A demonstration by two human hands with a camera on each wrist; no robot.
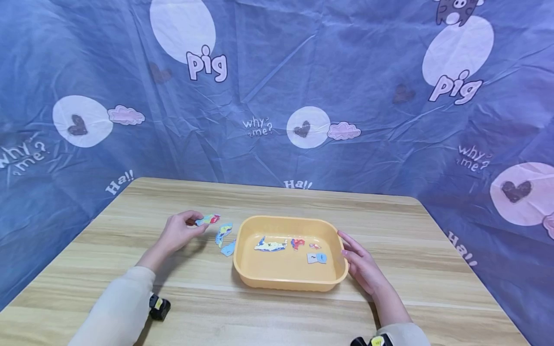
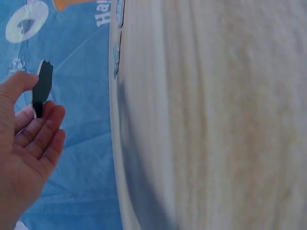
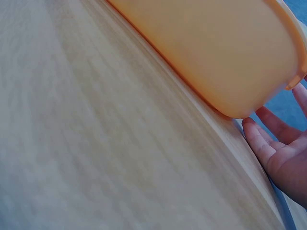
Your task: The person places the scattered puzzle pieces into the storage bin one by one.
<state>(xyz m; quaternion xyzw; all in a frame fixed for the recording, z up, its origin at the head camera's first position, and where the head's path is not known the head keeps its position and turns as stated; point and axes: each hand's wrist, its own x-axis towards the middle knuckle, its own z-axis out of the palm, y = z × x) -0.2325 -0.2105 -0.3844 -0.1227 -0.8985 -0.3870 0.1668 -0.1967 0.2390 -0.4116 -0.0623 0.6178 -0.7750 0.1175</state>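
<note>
My left hand (image 1: 179,231) pinches a flat, irregular puzzle piece (image 1: 208,219) with a printed blue, yellow and red face. In the left wrist view, the dark back of the puzzle piece (image 2: 43,86) shows between thumb and fingers, above the table. At the right end of a yellow plastic basin (image 1: 285,284), my right hand (image 1: 362,264) touches the rim and outer wall with extended fingers. Inside the basin lie several printed pieces, among them a long blue-and-cream piece (image 1: 270,245), a red piece (image 1: 297,244) and a grey-and-blue piece (image 1: 317,258).
Between my left hand and the basin, a curved blue-yellow piece (image 1: 223,234) and a light blue piece (image 1: 228,248) lie on the wooden table (image 1: 277,317). A blue printed cloth (image 1: 268,86) hangs behind the table and along its sides.
</note>
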